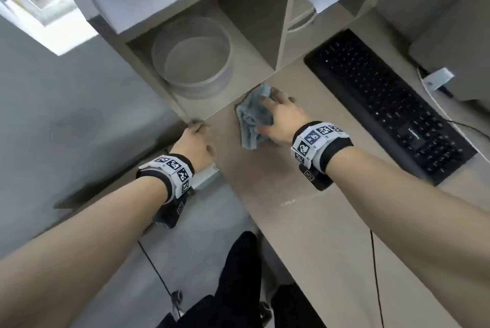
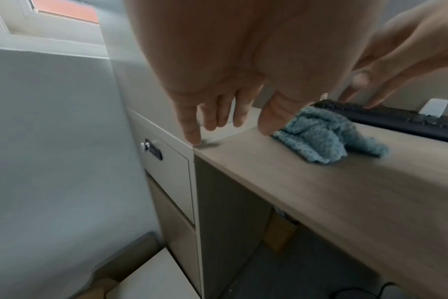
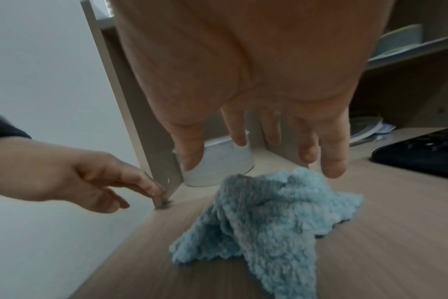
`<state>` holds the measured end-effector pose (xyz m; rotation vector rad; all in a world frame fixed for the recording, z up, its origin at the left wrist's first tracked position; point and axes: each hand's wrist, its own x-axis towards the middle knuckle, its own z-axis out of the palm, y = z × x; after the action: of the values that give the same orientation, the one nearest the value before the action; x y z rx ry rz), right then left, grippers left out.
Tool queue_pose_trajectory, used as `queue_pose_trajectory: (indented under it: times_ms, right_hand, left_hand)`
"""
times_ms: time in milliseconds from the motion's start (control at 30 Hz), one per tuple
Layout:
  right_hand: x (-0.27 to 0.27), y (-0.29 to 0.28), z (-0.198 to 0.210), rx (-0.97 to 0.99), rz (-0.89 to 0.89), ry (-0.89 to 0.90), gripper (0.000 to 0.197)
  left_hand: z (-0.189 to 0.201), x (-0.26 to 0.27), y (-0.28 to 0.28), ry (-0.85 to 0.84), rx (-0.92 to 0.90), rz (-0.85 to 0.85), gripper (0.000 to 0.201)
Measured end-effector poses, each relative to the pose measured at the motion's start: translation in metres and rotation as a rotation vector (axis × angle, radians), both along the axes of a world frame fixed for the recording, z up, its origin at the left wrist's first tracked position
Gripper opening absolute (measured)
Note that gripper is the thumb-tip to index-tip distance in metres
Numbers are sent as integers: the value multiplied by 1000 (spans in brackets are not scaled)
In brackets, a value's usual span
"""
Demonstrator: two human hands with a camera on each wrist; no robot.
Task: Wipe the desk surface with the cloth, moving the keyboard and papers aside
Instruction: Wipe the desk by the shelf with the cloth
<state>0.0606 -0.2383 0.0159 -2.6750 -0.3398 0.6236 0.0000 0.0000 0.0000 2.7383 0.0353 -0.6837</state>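
Observation:
A crumpled light-blue cloth (image 1: 252, 118) (image 2: 325, 137) (image 3: 269, 218) lies on the wooden desk (image 1: 305, 221) near its back left corner. My right hand (image 1: 278, 113) (image 3: 263, 149) is over the cloth with its fingers straight and spread; in the right wrist view the fingertips (image 3: 333, 168) sit just above it. My left hand (image 1: 195, 137) (image 2: 225, 121) reaches down to the desk's left corner, where one fingertip (image 2: 192, 139) touches the edge by the shelf upright. A black keyboard (image 1: 384, 105) (image 2: 396, 119) lies at an angle to the right of the cloth.
A shelf unit stands at the desk's back, with a clear round container (image 1: 191, 57) in its left cubby and papers (image 3: 366, 131) in the one beside it. Right of the keyboard are a white adapter (image 1: 437, 78) and cables. A locked drawer (image 2: 164, 168) sits left of the desk.

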Motion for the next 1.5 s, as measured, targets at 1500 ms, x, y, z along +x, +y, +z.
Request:
queue_pose_trajectory:
  times_ms: [1500]
  right_hand:
    - [-1, 68, -39, -296, 141, 132, 82]
  left_hand:
    - [-17, 10, 25, 9, 69, -97, 76]
